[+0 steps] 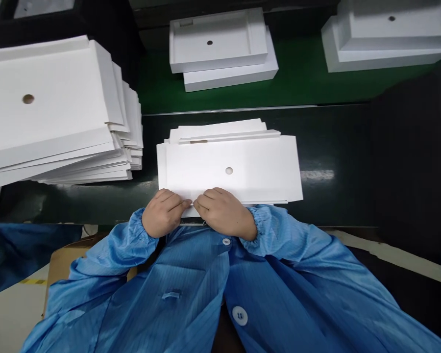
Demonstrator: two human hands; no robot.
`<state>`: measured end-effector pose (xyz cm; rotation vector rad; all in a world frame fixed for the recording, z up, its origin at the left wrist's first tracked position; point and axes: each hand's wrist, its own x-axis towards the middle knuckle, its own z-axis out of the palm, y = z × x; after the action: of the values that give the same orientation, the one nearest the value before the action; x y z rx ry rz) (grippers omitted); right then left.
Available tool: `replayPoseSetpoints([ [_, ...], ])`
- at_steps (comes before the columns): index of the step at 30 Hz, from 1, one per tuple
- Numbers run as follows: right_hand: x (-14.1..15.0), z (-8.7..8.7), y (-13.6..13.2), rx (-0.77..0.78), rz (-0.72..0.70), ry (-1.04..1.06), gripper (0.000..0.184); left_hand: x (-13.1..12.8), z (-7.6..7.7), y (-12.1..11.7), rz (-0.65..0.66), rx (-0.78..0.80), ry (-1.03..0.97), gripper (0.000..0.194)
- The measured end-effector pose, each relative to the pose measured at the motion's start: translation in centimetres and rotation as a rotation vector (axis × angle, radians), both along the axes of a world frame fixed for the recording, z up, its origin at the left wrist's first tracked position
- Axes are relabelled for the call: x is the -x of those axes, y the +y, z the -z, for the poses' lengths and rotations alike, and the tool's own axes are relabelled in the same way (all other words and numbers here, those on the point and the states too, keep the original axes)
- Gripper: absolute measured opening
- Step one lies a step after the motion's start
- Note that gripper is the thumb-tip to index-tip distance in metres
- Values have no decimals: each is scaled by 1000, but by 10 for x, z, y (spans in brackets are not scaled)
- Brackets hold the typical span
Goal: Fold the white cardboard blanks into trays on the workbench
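Note:
A white cardboard box blank (257,169) with a round hole lies on the dark table in front of me, its far flap folded up and other white card showing beneath and behind it. My left hand (166,212) is closed on the near edge of the blank, left of its middle. Close beside it, my right hand (222,212) has curled fingers on the same near edge. Both thumbs and fingertips almost meet there. The fingers partly hide the near flap.
At the left stands a tall stack of white cardboard blanks (66,108). Two folded white trays (220,49) sit stacked on the green surface beyond the table (338,147). More white trays (397,37) are at the far right. A brown carton (64,260) stands below, left.

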<state>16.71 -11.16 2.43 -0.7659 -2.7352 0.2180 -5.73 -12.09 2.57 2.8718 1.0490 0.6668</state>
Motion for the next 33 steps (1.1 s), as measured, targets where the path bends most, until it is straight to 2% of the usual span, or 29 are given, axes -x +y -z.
replayPoseSetpoints([
  [6, -3, -5, 8, 143, 26, -34, 27, 0, -5, 10, 28, 35, -7, 28],
  [15, -1, -17, 15, 255, 48, -68, 25, -2, -7, 11, -45, 70, -5, 29],
  [27, 3, -12, 14, 254, 4, -23, 24, -2, -11, 10, -8, 71, 13, 31],
  [30, -15, -13, 13, 189, 27, -32, 27, 0, -11, 10, -12, 74, 14, 30],
  [33, -59, -14, 8, 124, 137, -55, 26, 3, -12, 10, -54, 69, 13, 28],
])
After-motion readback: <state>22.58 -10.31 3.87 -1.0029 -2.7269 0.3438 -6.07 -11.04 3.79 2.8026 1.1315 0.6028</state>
